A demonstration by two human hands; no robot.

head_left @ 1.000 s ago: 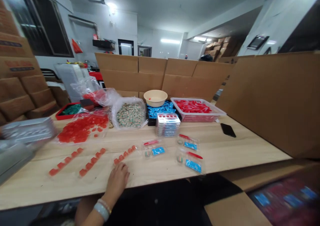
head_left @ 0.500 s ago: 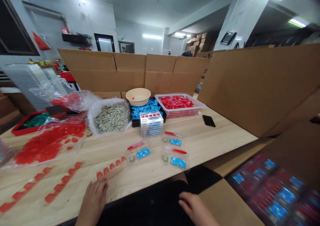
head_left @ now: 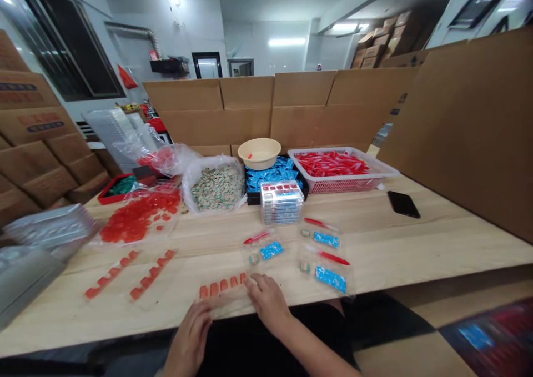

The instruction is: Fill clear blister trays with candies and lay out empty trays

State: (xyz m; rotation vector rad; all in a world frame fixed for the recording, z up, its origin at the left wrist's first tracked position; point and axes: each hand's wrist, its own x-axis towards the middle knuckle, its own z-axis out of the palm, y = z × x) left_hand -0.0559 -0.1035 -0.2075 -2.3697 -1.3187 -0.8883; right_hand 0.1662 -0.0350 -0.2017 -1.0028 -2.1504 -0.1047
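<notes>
A clear plastic tray with a row of red pieces [head_left: 222, 286] lies at the near edge of the wooden table [head_left: 416, 244]. My left hand [head_left: 190, 338] rests at that tray's near left end, fingers stretched toward it. My right hand [head_left: 268, 301] lies on the tray's right end, fingers spread flat. Two more clear trays with red rows [head_left: 112, 273] [head_left: 152, 274] lie to the left. Three clear trays holding a red stick and a blue packet [head_left: 263, 247] [head_left: 320, 234] [head_left: 327, 269] sit just beyond my right hand.
Further back stand a stack of filled trays [head_left: 281, 201], a bag of striped pieces [head_left: 215, 186], loose red pieces [head_left: 137, 216], blue packets [head_left: 272, 172], a beige bowl [head_left: 259, 152], a basket of red sticks [head_left: 339, 169] and a black phone [head_left: 403, 204]. Cardboard walls surround the table.
My right hand has come up from below the table edge onto the tray of red pieces. The tray now lies nearer the edge. The view has swung back left.
</notes>
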